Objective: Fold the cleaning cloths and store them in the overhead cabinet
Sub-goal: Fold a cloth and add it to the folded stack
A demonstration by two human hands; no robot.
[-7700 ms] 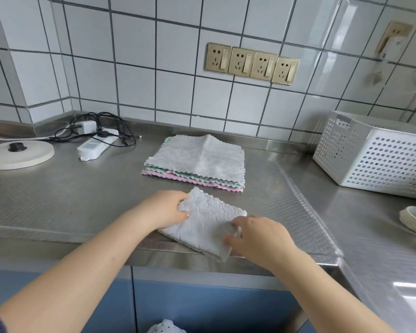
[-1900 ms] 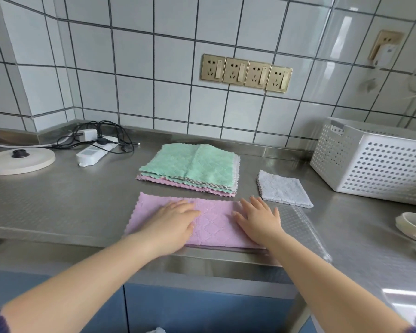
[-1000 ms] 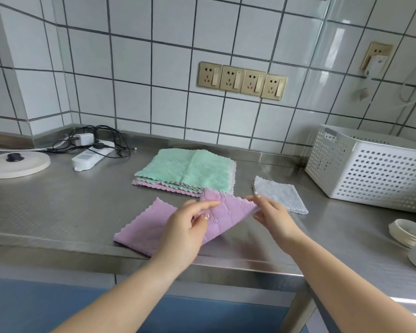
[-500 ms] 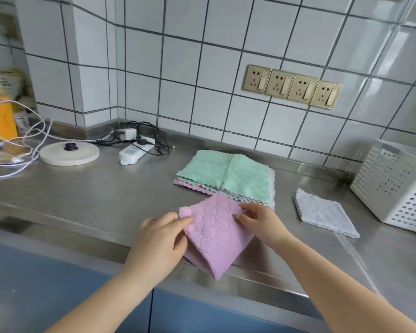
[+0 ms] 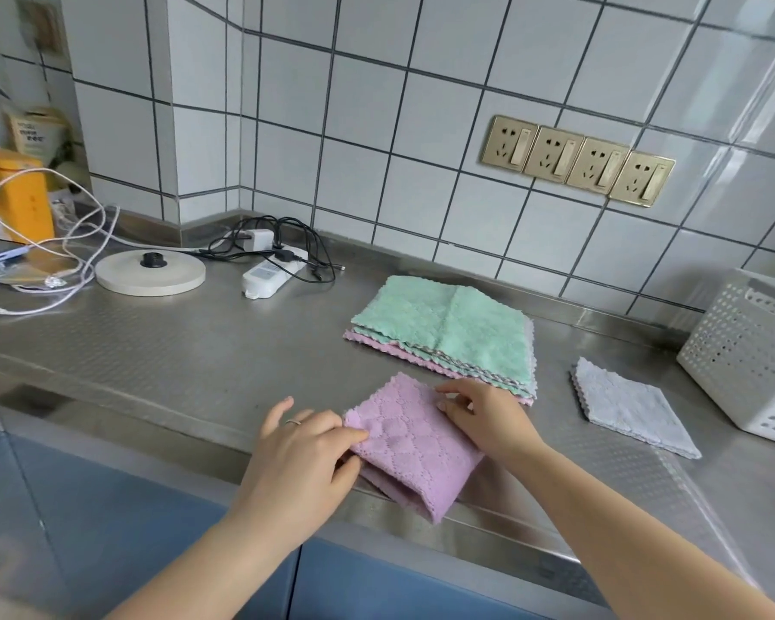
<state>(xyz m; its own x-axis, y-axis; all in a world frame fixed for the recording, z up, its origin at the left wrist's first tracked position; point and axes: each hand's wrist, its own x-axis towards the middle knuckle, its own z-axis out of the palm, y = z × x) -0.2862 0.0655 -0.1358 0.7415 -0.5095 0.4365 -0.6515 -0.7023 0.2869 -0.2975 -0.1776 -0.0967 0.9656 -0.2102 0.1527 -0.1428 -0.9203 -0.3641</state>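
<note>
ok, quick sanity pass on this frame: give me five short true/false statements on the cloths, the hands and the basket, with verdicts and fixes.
1. Both hands are on the pink cloth. True: the left hand pinches its left edge, and the right hand holds its far right corner.
2. The pink cloth lies fully spread out flat. False: it is folded into a small square at the counter's front edge.
3. The top cloth of the unfolded stack is green. True.
4. The folded grey cloth sits inside the white basket. False: it lies on the counter, left of the basket.
5. The grey cloth touches the stack. False: bare counter separates them.
</note>
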